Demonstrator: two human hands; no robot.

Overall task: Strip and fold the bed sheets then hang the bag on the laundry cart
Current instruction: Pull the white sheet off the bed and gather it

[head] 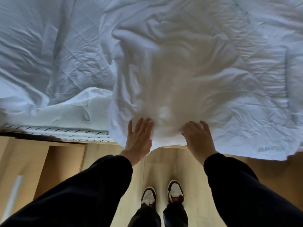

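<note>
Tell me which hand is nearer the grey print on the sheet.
Right. The right hand lies on the sheet, left of the print; the left hand is farther left on the same sheet edge.

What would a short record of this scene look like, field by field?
view: head camera, looking down at a bedside
sheet: white, crumpled, bunched at the bed's near edge, partly hanging over it, blurred in the middle
left hand: fingers straight, touching the bunch's left side
right hand: fingers spread, resting on the bunch's right side
mattress: uncovered at the near left edge, striped side showing
floor: light wood
shoes: black and white, facing the bed
</note>
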